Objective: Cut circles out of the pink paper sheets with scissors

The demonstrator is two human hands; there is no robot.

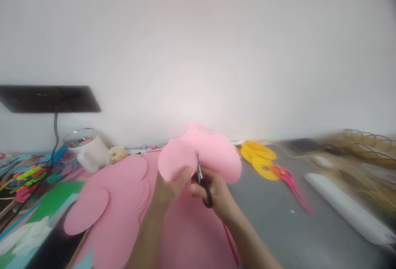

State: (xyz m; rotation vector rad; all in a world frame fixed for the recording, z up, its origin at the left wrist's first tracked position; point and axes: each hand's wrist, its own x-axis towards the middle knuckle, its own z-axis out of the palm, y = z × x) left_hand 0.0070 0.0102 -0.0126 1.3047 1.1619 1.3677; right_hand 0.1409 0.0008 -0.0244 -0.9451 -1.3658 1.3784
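Observation:
My left hand (175,184) grips the lower left edge of a pink paper sheet (221,157), thumb on top. The sheet is raised above the table and has a rounded lobe on each side. In my right hand (213,188) is a pair of scissors (201,178) with dark handles. Their blades point away from me and lie against the paper between the two lobes. Under my hands and to the left spread pink paper pieces (117,203) with rounded outlines, including a loose pink oval (86,211).
Yellow paper rings (258,157) and pink scissors (292,186) lie right on the grey table surface (266,223). Beyond them is a long white object (346,207). A white mug (89,149) stands back left, near a black cable (55,137) and colourful small items (31,178).

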